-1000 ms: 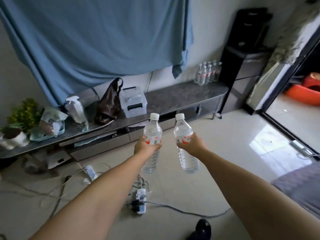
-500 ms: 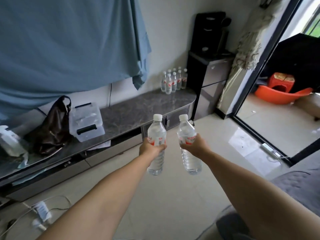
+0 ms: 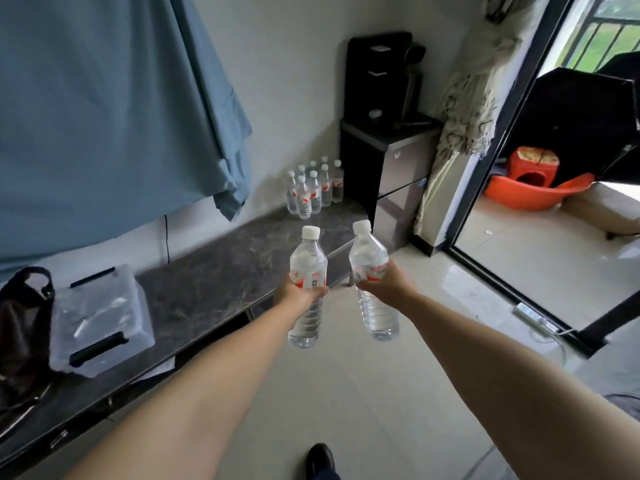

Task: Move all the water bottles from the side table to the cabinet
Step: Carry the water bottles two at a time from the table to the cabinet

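Observation:
My left hand (image 3: 297,293) grips a clear water bottle (image 3: 307,261) with a white cap and red label, held upright over the floor. My right hand (image 3: 385,285) grips a second, similar water bottle (image 3: 367,252), tilted slightly left. Both are held out in front of me, side by side, near the front edge of the low dark marble cabinet (image 3: 221,271). Several more water bottles (image 3: 313,188) stand clustered at the cabinet's far end against the wall.
A clear plastic box (image 3: 98,320) with black handles and a dark brown bag (image 3: 22,327) sit on the cabinet at left. A blue cloth (image 3: 104,109) hangs above. A black dispenser (image 3: 381,77) on a tall cabinet stands in the corner. Open doorway, orange basin (image 3: 530,197) at right.
The view has swung right and closer to the cabinet's far end. The cluster of bottles looks larger. Both hands still hold their bottles out in front.

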Tool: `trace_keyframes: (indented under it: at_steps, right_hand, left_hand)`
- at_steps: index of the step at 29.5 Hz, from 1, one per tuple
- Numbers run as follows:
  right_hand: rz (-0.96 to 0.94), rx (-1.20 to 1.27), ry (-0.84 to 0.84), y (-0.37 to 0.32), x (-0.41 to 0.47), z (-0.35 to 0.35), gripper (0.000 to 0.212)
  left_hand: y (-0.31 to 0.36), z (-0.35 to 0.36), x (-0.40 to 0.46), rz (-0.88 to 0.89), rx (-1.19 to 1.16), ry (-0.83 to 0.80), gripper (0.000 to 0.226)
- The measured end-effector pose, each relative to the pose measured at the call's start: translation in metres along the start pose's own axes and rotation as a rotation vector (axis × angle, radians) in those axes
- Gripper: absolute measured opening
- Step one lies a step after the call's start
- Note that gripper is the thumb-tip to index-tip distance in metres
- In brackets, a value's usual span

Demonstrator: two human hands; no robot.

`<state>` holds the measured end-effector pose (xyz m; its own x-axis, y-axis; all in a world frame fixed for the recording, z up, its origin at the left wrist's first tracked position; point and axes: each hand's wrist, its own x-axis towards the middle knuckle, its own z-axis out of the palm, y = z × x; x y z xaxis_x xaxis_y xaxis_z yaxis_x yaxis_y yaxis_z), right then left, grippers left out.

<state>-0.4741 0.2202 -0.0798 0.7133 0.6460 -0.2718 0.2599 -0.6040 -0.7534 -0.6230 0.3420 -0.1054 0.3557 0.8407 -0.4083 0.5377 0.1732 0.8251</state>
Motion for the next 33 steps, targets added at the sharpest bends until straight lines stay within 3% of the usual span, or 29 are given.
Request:
trace_keyframes:
  at_steps: [4, 13, 23, 30, 33]
  right_hand:
    - [0.030, -0.003, 0.006, -0.024, 0.071, -0.009, 0.062]
    - [0.057, -0.055, 0.020, -0.051, 0.189, -0.032, 0.064]
    - [0.043, -0.174, -0.104, -0.050, 0.388, -0.084, 0.068]
    - [0.042, -0.174, -0.147, -0.048, 0.471, -0.090, 0.066]
    - [0.084, -0.156, -0.186, -0.047, 0.523, -0.074, 0.066]
  left_hand:
    - [0.053, 0.003, 0.057, -0.013, -0.021, -0.041, 0.052]
    - [0.129, 0.039, 0.147, -0.011, -0.010, -0.107, 0.067]
    - [0.214, 0.118, 0.284, -0.121, -0.039, -0.019, 0.061]
    - [0.227, 0.148, 0.341, -0.174, -0.054, 0.059, 0.063]
    - [0.226, 0.164, 0.392, -0.277, -0.089, 0.056, 0.066]
